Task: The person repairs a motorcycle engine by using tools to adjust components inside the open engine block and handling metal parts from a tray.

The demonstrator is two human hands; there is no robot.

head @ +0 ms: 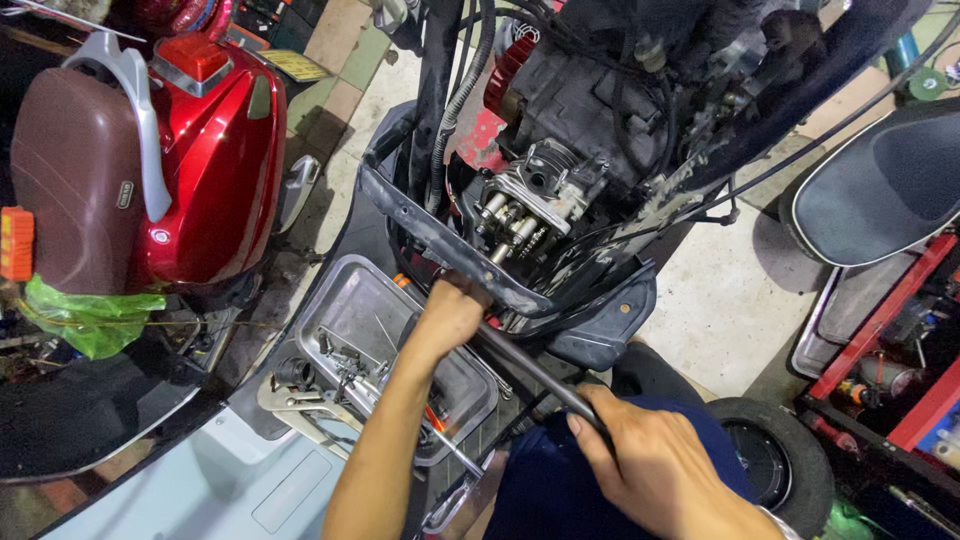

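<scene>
The left hand [450, 315] has its grip closed on the far end of a long dark bar [530, 365]; the bar's tip is hidden under the scooter's black frame [440, 235]. The right hand [655, 465] grips its near end. A metal tray [350, 300] lies beneath, and a green plastic bag [85, 315] hangs at the left.

There is only one view, from a camera worn on the person's head. It looks steeply down and forward, close over the left hand [452, 312] and right hand [655, 465], which enter from the bottom edge. The stripped scooter [560, 190] fills the upper middle at near range. A red scooter [200, 150] sits at the left edge, a tool cart [890, 340] at the right. The frame seems slightly tilted.
</scene>
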